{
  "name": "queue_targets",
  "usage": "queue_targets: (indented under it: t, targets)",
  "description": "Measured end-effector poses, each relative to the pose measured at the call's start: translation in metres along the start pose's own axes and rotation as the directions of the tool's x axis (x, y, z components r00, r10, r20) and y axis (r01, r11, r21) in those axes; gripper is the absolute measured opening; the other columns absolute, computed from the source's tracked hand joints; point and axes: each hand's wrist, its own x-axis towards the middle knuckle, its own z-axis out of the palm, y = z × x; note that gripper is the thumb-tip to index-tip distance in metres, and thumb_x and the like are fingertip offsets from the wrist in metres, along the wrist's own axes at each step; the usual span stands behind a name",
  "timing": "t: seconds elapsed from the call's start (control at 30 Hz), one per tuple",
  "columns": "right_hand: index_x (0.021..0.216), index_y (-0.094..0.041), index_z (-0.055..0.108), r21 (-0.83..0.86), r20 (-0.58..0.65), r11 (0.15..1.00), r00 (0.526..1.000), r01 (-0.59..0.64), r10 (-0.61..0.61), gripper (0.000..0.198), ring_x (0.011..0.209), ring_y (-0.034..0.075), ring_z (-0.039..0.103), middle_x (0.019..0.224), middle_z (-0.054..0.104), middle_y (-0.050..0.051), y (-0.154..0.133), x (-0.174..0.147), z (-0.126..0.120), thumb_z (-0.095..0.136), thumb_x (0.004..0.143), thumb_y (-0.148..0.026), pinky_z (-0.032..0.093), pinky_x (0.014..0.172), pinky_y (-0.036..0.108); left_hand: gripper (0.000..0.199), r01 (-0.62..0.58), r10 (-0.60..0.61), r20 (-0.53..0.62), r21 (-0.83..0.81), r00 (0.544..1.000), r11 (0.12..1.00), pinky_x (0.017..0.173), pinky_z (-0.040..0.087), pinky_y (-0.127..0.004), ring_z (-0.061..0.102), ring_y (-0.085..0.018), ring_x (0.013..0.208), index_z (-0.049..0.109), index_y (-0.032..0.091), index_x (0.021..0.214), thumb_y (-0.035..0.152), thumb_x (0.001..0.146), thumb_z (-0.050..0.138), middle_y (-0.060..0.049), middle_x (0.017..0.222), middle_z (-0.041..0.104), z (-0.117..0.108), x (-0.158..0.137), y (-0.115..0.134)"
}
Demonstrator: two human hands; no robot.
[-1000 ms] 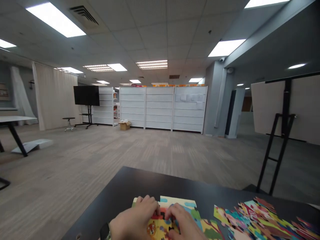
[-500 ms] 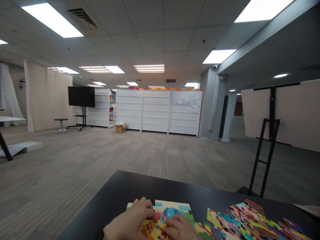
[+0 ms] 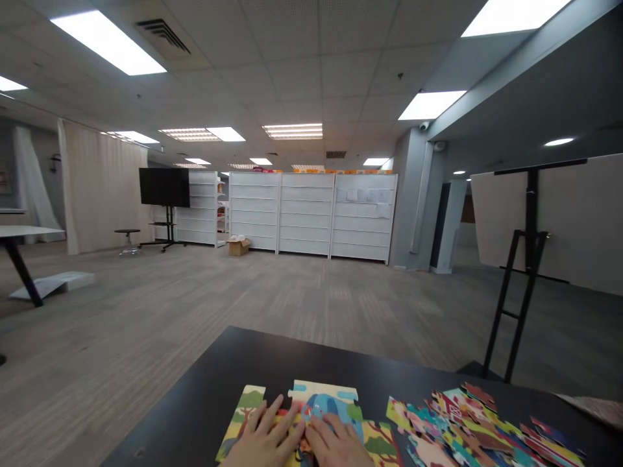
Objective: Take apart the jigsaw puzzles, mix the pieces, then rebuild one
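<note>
My left hand [image 3: 270, 436] lies flat with its fingers spread over the lower left of a partly joined jigsaw puzzle [image 3: 325, 403]. Beside it, my right hand [image 3: 337, 442] rests palm down on the same puzzle, fingers stretched out, its fingertips close to those of the left. The puzzle shows a blue animal, clouds and green ground. A tree-printed section [image 3: 244, 405] reaches out at its left, and another tree piece [image 3: 382, 442] lies at its right. The middle and near part are covered by my hands.
Loose puzzle pieces [image 3: 462, 421] are heaped on the right of the black table [image 3: 292, 353]. Beyond the table's far edge stands a black easel-like stand [image 3: 520, 272] with a large board. White shelving [image 3: 306, 214] and a screen [image 3: 164, 187] are farther back.
My left hand has flattened and spread its fingers, uncovering the puzzle's left section. My right hand has moved slightly left and flattened. The camera view has shifted a little.
</note>
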Motion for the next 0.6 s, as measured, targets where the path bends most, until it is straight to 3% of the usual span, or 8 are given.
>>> queue_targets:
  t: [0.1,0.2,0.27,0.4,0.6]
  targets:
    - [0.133,-0.026,0.063,0.054,0.141,0.997,0.989,-0.052,0.044,0.039,0.128,0.036,0.059,0.143,0.061,0.010,0.006,0.001,-0.028,0.059,0.095,-0.035,0.051,0.100,0.047,0.060,-0.015,0.016,0.039,-0.029,0.999,0.999,0.117,0.023,-0.072,0.020,-0.046,0.150,0.024,0.040,0.157,0.036,0.101,0.047,-0.005,0.166,0.020,-0.011,-0.006,0.007]
    - [0.147,-0.023,0.052,0.066,0.195,0.980,0.965,-0.190,0.174,0.062,0.144,0.039,0.040,0.158,0.041,0.014,0.009,-0.001,-0.068,0.051,0.096,-0.058,0.037,0.115,0.055,0.063,-0.013,0.015,0.065,-0.033,0.998,0.999,0.116,0.019,-0.076,0.012,-0.048,0.150,0.024,0.034,0.158,0.044,0.101,0.049,-0.009,0.166,0.017,-0.033,-0.012,0.026]
    - [0.151,-0.024,0.045,0.054,0.231,0.965,0.944,-0.255,0.237,0.066,0.149,0.039,0.030,0.162,0.033,0.014,0.010,-0.003,-0.085,0.043,0.098,-0.061,0.031,0.118,0.058,0.069,-0.035,0.037,0.078,-0.027,0.996,0.999,0.116,0.017,-0.077,0.011,-0.049,0.150,0.024,0.031,0.158,0.054,0.099,0.050,-0.012,0.166,0.014,-0.047,-0.017,0.037]
    - [0.154,-0.026,0.039,0.023,0.311,0.967,0.922,-0.252,0.233,0.068,0.151,0.040,0.021,0.163,0.027,0.013,0.010,-0.006,-0.089,0.042,0.097,-0.064,0.023,0.120,0.062,0.075,-0.130,0.135,0.078,-0.056,0.988,0.990,0.120,0.014,-0.071,0.009,-0.045,0.151,0.025,0.029,0.158,0.066,0.097,0.046,-0.015,0.166,0.015,-0.067,-0.028,0.052]
    - [0.155,-0.026,0.037,-0.005,0.306,0.972,0.926,-0.233,0.223,0.069,0.151,0.040,0.021,0.163,0.028,0.013,0.009,-0.006,-0.080,0.037,0.098,-0.065,0.021,0.120,0.063,0.056,-0.151,0.152,0.000,-0.134,0.988,0.979,0.126,0.017,-0.054,0.017,-0.034,0.153,0.036,0.028,0.153,0.041,0.100,0.050,-0.009,0.166,0.022,-0.079,-0.032,0.062]
